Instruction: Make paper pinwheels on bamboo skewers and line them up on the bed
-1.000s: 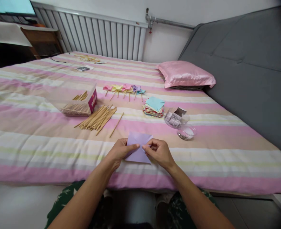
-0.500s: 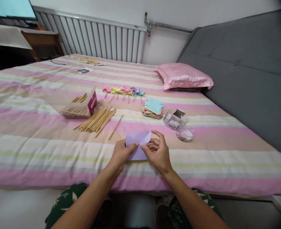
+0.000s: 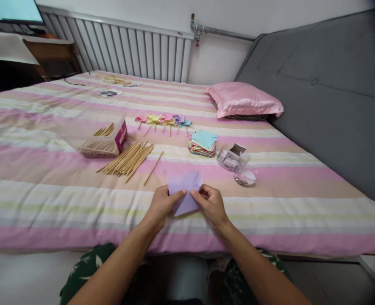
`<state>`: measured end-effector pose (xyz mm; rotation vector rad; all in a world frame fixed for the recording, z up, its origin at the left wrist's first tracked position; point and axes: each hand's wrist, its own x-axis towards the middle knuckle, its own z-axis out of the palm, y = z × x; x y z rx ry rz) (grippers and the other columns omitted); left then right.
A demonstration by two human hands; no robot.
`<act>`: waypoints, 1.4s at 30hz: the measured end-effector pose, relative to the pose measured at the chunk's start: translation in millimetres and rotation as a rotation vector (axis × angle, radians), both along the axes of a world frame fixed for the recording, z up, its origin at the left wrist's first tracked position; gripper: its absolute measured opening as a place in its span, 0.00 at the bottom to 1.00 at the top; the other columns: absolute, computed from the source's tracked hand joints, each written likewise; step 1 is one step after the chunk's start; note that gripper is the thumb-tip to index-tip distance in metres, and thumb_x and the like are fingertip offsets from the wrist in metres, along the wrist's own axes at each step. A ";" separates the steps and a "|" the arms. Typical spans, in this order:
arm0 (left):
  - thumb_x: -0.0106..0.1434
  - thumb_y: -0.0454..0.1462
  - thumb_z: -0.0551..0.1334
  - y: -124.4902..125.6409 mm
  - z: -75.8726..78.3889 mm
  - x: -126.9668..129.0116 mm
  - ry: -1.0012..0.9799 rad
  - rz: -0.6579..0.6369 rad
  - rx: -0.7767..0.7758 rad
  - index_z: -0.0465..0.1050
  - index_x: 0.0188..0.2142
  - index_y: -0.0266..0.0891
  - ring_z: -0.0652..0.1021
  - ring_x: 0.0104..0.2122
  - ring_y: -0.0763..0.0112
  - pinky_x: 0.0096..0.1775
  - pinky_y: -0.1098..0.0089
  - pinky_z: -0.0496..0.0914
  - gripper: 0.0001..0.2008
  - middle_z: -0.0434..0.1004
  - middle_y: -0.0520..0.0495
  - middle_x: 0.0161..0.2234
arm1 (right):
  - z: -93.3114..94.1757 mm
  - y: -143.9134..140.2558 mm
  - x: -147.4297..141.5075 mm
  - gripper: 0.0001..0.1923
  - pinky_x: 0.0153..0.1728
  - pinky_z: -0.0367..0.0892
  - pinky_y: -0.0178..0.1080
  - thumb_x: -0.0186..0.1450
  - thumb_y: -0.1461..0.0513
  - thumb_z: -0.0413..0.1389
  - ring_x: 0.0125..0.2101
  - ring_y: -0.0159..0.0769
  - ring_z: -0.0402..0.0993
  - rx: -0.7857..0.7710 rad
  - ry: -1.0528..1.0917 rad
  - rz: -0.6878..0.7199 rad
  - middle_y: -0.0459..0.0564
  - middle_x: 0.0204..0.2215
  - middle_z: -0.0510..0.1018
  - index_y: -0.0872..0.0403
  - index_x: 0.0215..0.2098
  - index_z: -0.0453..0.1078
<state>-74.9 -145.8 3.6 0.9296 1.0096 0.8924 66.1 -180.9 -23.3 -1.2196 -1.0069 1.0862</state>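
Both hands, left hand [image 3: 162, 203] and right hand [image 3: 210, 204], pinch the lilac paper [image 3: 184, 189].

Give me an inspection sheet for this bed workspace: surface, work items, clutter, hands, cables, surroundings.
Surface: striped bedspread, pink, cream and green bands.
Work items: lilac paper, partly folded, pinched at its middle by both hands.
Clutter: loose sticks; clear box with more sticks; paper stack; row of pinwheels; small clear tub and its lid; card farther back.
Hands: left hand and right hand both grip the lilac paper.
Cables: dark cable at the far left edge of the bed.
Surroundings: pink pillow, grey headboard, radiator, desk with screen.
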 end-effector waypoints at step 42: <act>0.40 0.39 0.70 3.2 12.1 -15.3 0.209 -0.269 -0.087 0.76 0.22 0.32 0.70 0.20 0.73 0.25 0.74 0.60 0.12 0.75 0.48 0.20 | 7.5 -1.2 7.9 0.10 0.24 0.63 0.33 0.53 0.57 0.60 0.22 0.31 0.69 -0.080 -0.110 0.197 0.45 0.21 0.74 0.56 0.23 0.70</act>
